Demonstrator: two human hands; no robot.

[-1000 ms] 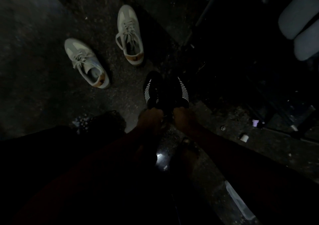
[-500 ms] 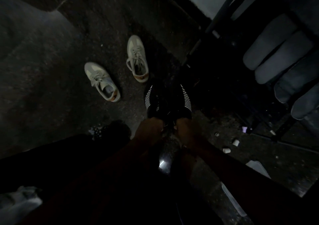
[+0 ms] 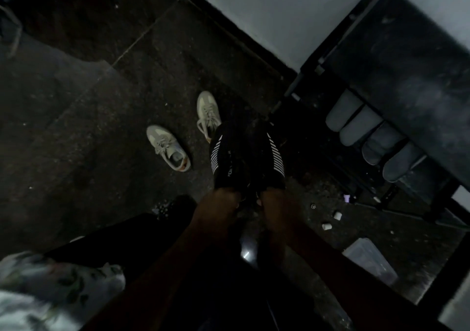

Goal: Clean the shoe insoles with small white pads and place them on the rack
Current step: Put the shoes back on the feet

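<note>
Four pale insoles (image 3: 361, 130) lay side by side on a lower shelf of the dark metal rack (image 3: 330, 41) at the right of the dim room, touching one another, their rounded ends pointing toward the open floor (image 3: 101, 127). Two small white pads (image 3: 326, 226) sat on the floor near the foot of the rack, close together but apart, with a tiny purple object (image 3: 347, 198) just beyond them.

In the centre, the person held a pair of black shoes with white side stripes, toes pointing away. The left hand (image 3: 218, 203) gripped the heel of the left-hand shoe (image 3: 226, 152), and the right hand (image 3: 276, 203) gripped the heel of the right-hand shoe (image 3: 269, 152), fingers curled at each heel. The two shoes were pressed together side by side. In the poor light it could not be told whether insoles were inside them.

Two beige sneakers (image 3: 167, 147) stood on the floor to the left of the black pair, laces up and apart from each other; the farther one was partly hidden behind the left-hand shoe. A clear plastic container (image 3: 368, 259) rested on the floor at the lower right, near the pads. A pale wall (image 3: 267, 13) rose behind the rack, and a blurred floral cloth (image 3: 50, 287) filled the lower left corner.
</note>
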